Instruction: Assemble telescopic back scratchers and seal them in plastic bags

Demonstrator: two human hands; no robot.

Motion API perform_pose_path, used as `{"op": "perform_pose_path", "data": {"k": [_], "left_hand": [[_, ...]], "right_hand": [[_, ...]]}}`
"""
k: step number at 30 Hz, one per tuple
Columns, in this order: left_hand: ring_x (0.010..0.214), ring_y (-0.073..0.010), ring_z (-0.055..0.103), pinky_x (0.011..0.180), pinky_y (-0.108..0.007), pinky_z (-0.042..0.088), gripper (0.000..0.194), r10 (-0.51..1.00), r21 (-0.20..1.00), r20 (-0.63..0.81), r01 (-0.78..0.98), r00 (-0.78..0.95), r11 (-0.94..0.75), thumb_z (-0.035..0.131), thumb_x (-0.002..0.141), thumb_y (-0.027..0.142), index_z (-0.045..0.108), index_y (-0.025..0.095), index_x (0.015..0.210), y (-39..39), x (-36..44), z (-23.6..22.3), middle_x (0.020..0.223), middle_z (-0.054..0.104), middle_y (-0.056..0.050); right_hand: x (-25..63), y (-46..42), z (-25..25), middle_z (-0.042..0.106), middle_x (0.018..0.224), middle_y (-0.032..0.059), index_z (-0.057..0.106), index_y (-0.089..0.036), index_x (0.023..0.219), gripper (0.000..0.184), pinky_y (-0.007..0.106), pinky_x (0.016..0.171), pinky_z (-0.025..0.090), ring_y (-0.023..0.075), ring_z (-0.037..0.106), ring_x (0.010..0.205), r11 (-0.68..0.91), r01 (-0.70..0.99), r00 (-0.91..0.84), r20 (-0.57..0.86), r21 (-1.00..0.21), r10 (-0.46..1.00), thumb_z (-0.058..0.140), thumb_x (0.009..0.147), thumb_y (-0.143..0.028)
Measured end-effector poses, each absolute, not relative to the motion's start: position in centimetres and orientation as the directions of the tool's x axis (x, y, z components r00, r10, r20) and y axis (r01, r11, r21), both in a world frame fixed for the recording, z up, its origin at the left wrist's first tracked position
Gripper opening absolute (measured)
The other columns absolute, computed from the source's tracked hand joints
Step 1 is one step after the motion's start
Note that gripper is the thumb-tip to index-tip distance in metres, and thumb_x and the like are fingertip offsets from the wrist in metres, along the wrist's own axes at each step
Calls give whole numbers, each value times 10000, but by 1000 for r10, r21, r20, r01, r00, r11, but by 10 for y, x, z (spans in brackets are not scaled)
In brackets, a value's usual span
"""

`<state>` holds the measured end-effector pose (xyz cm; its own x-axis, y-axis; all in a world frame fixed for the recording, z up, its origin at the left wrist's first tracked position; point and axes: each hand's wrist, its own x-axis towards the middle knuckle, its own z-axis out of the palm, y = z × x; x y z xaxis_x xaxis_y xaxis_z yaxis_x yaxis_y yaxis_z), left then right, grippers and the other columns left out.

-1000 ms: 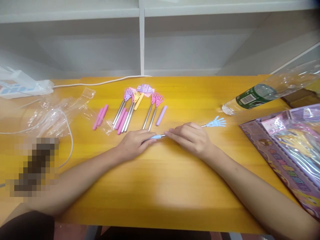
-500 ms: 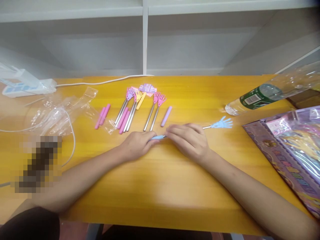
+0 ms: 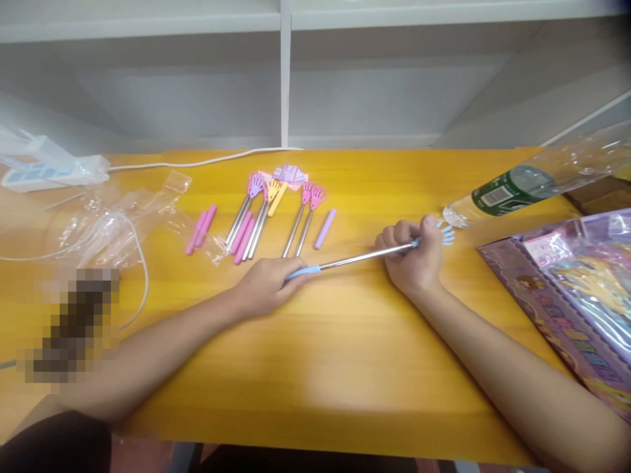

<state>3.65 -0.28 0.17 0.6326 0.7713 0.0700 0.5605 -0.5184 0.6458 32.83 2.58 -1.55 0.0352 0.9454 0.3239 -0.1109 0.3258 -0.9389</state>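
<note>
A blue back scratcher (image 3: 355, 259) with a metal telescopic rod and a small hand-shaped head lies stretched between my hands over the yellow table (image 3: 315, 368). My left hand (image 3: 266, 287) pinches its blue handle end. Closed around the rod just below the blue hand-shaped head is my right hand (image 3: 411, 259). The head's fingers poke out past my right thumb.
Several pink, purple and yellow back scratchers (image 3: 276, 213) lie in a row behind my hands, with loose pink handles (image 3: 201, 228) to their left. Crumpled clear bags (image 3: 113, 217) and a white cable sit far left. A plastic bottle (image 3: 497, 190) and a purple box (image 3: 566, 295) are on the right.
My right hand slid right along the rod from near the handle up to the blue head and closed in a fist. My left hand kept hold of the handle.
</note>
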Motion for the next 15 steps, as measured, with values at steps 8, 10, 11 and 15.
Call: {"op": "perform_pose_path", "data": {"k": [8,10,11,15], "left_hand": [[847,-183,710,763,-278,465,377,786,645,87,566,613,-513,450,1122,469,732,220,1115,-4,36,1,928,773,-17],[839,-177,710,758,-272,463,378,791,659,90,559,605,-503,459,1121,464,747,219,1113,-3,35,1,919,777,-14],[829,-172,708,751,-268,461,373,794,670,91,553,601,-495,470,1119,459,755,219,1113,-3,35,1,912,778,-11],[784,-145,692,720,-248,449,342,807,717,98,521,582,-462,520,1107,447,784,231,1139,-2,34,0,886,781,7]], "right_hand": [[329,29,-16,160,473,-50,281,-230,524,786,319,429,130,112,144,415,175,-314,46,169,-933,985,514,999,-812],[330,28,-15,172,473,-47,297,-228,512,791,319,448,125,112,163,429,137,-317,41,130,-939,991,553,983,-811],[331,28,-15,179,471,-45,302,-228,508,794,320,454,122,113,169,435,119,-314,37,113,-942,993,567,974,-814],[331,25,-12,183,471,-39,302,-234,503,799,325,466,120,121,164,448,83,-279,9,84,-957,996,550,962,-839]]}}
